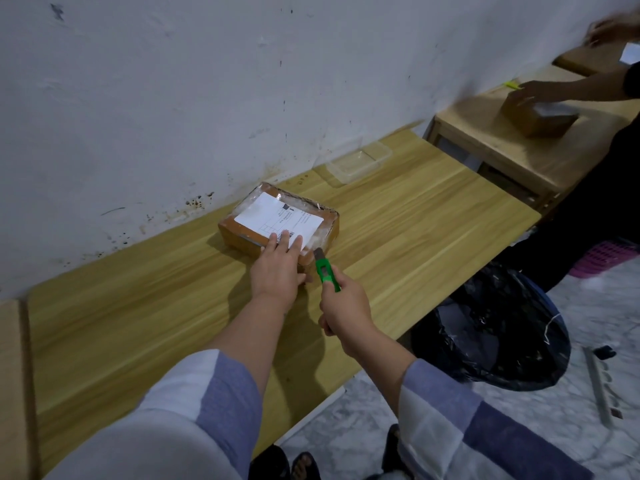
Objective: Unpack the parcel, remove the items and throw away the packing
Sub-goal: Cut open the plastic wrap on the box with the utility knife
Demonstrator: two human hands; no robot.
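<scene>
At the centre of the frame, the parcel (pixel 278 221) lies on the desk (pixel 138 306) near the wall. The left hand (pixel 277 266) presses flat on its near edge, fingers spread. The right hand (pixel 346 311) is closed around a green cutter (pixel 325 270), its blade touching the parcel's near corner.

Bare table (pixel 138 306) left of parcel (pixel 277 216), wall (pixel 173 98) close behind, clear tub (pixel 358 162) beyond

Left hand (pixel 277 268) pressed flat on taped parcel (pixel 280 220) at table (pixel 138 306) centre; right hand (pixel 348 313), at 5 o'clock, gripped green cutter (pixel 326 270) against its corner
</scene>
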